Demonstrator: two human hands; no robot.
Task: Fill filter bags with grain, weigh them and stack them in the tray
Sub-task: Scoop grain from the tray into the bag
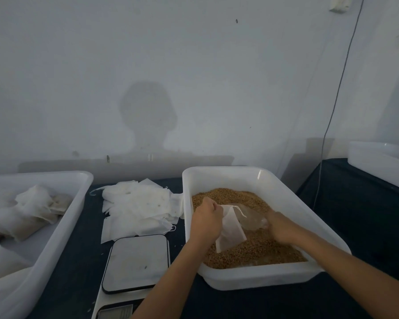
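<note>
A white tub [283,187] at the right holds brown grain [258,247]. Over the grain my left hand [206,218] pinches the mouth of an empty white filter bag [230,233], which hangs down onto the grain. My right hand [280,226] grips a clear plastic scoop [251,217] whose open end points at the bag's mouth. A digital scale [136,261] with a bare platform sits in front of the pile of empty bags [138,208]. The white tray [62,226] at the left holds several filled bags [32,212].
A dark cloth [83,261] covers the table. Another white tub [382,162] stands on a separate dark surface at the far right. A thin cable [339,88] hangs down the wall behind the grain tub.
</note>
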